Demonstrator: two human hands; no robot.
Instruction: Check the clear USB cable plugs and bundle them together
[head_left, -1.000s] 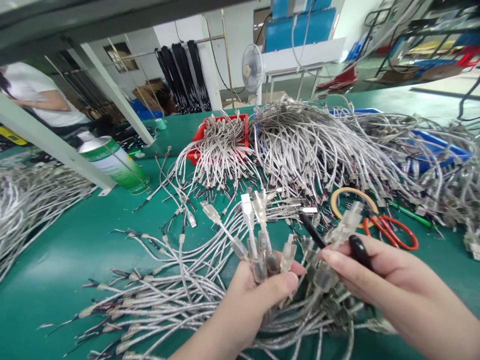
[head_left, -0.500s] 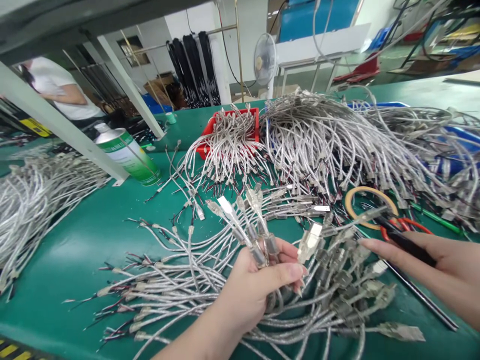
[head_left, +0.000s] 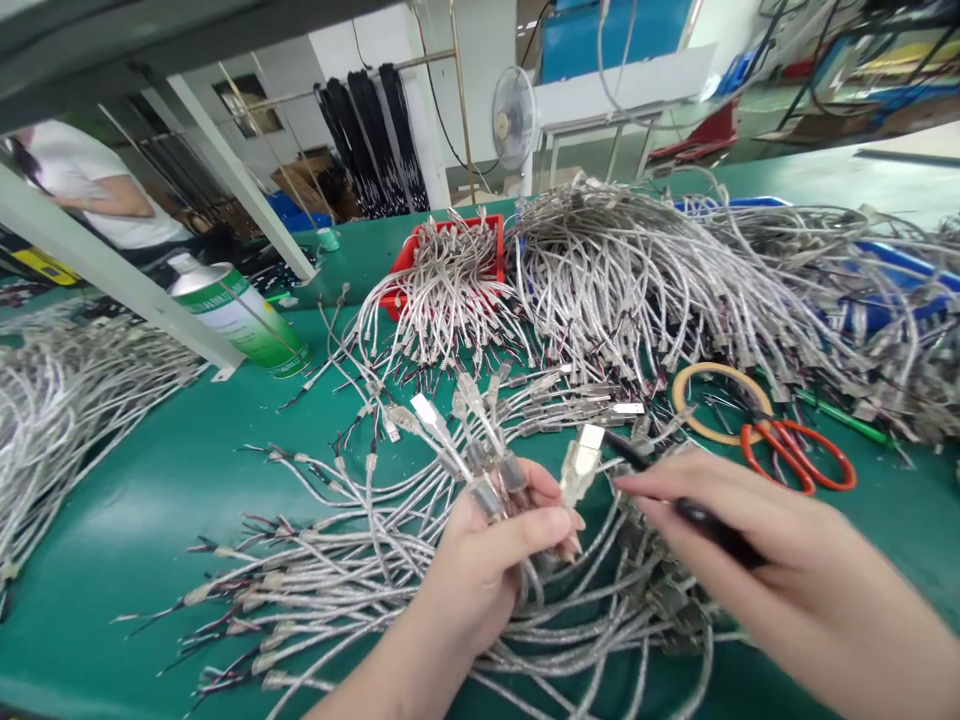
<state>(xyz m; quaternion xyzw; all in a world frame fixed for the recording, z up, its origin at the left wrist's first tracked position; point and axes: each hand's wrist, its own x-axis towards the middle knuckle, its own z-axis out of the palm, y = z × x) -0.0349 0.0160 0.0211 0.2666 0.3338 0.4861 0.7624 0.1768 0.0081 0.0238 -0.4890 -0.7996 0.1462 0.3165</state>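
My left hand is closed round a bunch of silver USB cables, their clear plug ends sticking up above my fingers. One plug stands out to the right of my thumb. My right hand grips a thin black tool like a pen, and its tip points at that plug. More cables of the same bundle fan out on the green table below my hands, with stripped wire ends to the left.
A big heap of silver cables fills the back right over blue trays; a red bin holds more. Orange scissors and a tape ring lie right. A green spray can stands left, near another cable pile. A person in white stands far left.
My right hand has come back in from the right with the black tool, up to the plug beside my left thumb. The left hand keeps its hold on the bunch.
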